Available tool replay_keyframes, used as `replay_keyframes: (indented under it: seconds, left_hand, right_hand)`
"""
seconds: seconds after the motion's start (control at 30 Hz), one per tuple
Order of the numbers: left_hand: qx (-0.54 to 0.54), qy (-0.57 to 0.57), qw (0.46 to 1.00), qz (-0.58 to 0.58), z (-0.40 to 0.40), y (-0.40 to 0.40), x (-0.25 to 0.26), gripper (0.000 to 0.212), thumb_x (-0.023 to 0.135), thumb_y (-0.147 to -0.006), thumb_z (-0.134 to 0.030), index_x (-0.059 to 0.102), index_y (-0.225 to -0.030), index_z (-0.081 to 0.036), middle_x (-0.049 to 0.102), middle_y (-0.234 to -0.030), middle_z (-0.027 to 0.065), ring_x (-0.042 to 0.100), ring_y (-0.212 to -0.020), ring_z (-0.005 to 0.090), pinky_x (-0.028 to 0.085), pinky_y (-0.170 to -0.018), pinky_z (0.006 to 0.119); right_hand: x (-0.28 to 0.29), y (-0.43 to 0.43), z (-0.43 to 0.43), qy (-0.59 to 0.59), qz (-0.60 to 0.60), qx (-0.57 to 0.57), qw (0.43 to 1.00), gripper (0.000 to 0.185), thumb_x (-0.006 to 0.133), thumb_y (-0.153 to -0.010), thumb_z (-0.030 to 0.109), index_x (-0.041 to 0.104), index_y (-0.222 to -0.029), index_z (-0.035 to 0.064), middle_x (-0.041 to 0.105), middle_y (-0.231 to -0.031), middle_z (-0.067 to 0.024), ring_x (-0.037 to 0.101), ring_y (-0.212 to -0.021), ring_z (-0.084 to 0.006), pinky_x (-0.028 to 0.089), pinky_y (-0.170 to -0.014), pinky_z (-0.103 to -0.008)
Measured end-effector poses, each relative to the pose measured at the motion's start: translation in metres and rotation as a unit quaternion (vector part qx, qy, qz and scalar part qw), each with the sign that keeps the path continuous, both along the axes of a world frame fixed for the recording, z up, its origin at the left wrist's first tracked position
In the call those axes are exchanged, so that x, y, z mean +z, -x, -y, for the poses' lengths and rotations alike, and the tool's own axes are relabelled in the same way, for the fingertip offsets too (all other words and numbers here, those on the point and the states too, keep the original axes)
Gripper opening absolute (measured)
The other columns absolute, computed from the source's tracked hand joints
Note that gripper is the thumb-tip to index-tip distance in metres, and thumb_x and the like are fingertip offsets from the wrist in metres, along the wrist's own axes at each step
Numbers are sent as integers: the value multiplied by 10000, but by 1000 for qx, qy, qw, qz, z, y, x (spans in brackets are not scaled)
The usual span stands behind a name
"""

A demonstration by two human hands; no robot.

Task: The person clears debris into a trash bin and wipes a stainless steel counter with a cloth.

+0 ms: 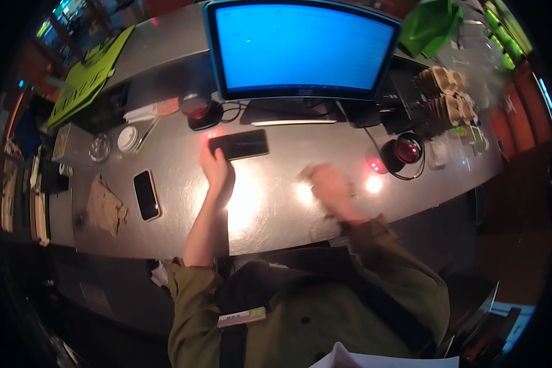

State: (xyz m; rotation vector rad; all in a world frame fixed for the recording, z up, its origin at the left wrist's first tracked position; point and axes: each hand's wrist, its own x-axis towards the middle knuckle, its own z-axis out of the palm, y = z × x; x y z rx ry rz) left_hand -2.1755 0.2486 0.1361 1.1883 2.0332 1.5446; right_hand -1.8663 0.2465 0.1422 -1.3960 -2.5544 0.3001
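Observation:
My left hand grips the left end of a dark smartphone, which lies sideways at the metal counter below the monitor. My right hand is blurred over the counter to the right, its fingers pointing left; whether it holds anything cannot be made out. A second smartphone with a dark screen lies to the left of my left forearm. Beyond my hands stands a monitor with a lit blue screen.
At left are torn brown paper, a white cup lid and a clear round container. Scanner-like devices with red lights stand left and right. Stacked cardboard cup carriers are at back right, near a green bag.

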Motion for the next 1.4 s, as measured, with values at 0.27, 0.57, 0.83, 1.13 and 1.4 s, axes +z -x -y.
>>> replay_keyframes:
  seconds: [0.27,0.57,0.83,1.13,1.4]
  left_hand:
    - [-35,-2,997,72,0,-60,-22,456,470,-789,-41,394,-1236,16,457,-1201,223,434,-1098,352,340,-952,401]
    - [215,75,960,-163,112,70,11,459,604,-752,-191,484,-1155,-8,462,-1195,218,387,-1149,371,301,-978,423]
    - [337,232,873,-264,173,135,-24,726,672,-671,-329,375,-1242,5,509,-1038,219,454,-977,387,354,-876,458]
    - [68,96,975,-188,99,-51,-3,829,708,-603,-161,289,-1296,21,458,-1010,226,439,-907,366,372,-838,426]
    - [-26,57,968,-241,77,17,15,649,716,-636,-257,454,-1191,-45,464,-1093,241,451,-986,366,381,-839,429]
  right_hand:
    - [-17,102,46,-47,85,23,995,552,536,-748,247,404,-1203,-37,506,-1033,-159,462,-992,-299,389,-863,-378]
    - [-26,270,21,-197,-172,147,954,484,575,-706,180,459,-1123,-36,444,-1182,-189,391,-1112,-362,325,-951,-418]
    - [8,204,129,-5,-187,456,870,424,569,-675,129,495,-1073,4,476,-1036,-106,442,-1006,-283,390,-827,-361]
    - [-26,203,155,-51,-170,463,868,449,495,-803,195,443,-1213,21,407,-1285,-147,377,-1176,-355,309,-980,-404]
    - [-35,361,112,-72,-152,214,962,462,512,-773,178,454,-1199,7,405,-1263,-173,353,-1174,-365,286,-967,-437]
